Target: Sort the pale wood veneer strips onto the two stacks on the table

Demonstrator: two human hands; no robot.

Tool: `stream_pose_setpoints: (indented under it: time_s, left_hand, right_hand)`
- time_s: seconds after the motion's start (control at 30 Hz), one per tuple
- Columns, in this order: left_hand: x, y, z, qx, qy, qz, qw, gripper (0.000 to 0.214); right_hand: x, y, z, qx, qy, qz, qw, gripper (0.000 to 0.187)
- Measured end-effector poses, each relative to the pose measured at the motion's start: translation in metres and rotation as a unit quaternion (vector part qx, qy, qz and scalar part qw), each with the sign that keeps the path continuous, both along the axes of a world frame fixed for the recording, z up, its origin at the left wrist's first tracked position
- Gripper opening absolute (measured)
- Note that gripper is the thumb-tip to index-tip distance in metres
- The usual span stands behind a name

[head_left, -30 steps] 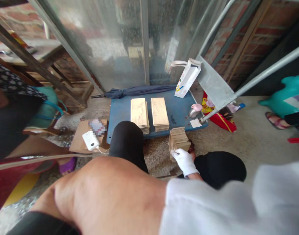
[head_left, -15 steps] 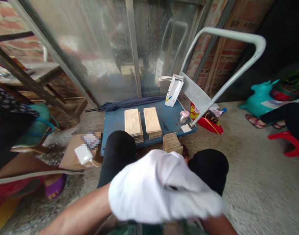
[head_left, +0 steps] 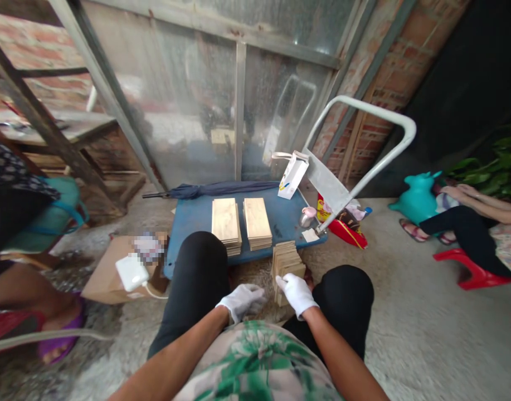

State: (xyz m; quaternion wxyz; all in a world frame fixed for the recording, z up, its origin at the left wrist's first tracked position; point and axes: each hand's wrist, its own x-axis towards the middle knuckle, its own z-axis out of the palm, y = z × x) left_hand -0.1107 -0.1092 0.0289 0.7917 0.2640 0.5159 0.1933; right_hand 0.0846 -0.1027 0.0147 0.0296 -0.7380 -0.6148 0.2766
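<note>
Stack of thin wooden slats [head_left: 287, 270] on the floor, just off the blue desk [head_left: 188, 245] (between the knees [head_left: 199, 259]); white-gloved right hand [head_left: 292, 294] against it, clamped or not impossible to tell; gloved left hand [head_left: 241, 302] close by, grip apart, empty.

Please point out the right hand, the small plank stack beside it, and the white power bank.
Right hand [head_left: 292, 295]: head view, on the back of the white glove.
Small plank stack [head_left: 287, 268]: head view, on the stack's near face.
Power bank [head_left: 132, 272]: head view, on its white top face.
</note>
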Motion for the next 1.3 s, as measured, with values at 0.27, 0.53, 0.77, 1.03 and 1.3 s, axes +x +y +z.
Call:
stream_pose_setpoints:
  time_s: [0.27, 0.53, 0.77, 1.03, 1.3]
  left_hand:
    - [0.004, 0.004, -0.012, -0.007, 0.049, 0.011, 0.999, 0.02]
    - [-0.001, 0.0, -0.01, -0.014, 0.089, -0.003, 0.996, 0.014]
    - [0.0, -0.002, -0.008, 0.034, 0.101, -0.027, 0.994, 0.02]
    - [0.002, -0.001, -0.013, 0.013, 0.138, -0.044, 0.989, 0.024]
    - [-0.003, -0.001, -0.005, -0.01, 0.148, -0.032, 0.988, 0.023]
  right_hand:
    - [-0.009, 0.003, 0.0, -0.034, 0.005, 0.017, 0.999, 0.042]
    - [-0.029, 0.016, 0.013, -0.064, 0.032, 0.038, 0.997, 0.041]
    - [-0.037, 0.027, 0.012, -0.056, 0.068, 0.055, 0.995, 0.041]
    - [-0.038, 0.029, 0.009, -0.043, 0.089, 0.047, 0.994, 0.042]
    - [-0.043, 0.034, 0.011, -0.079, 0.101, 0.049, 0.99, 0.04]
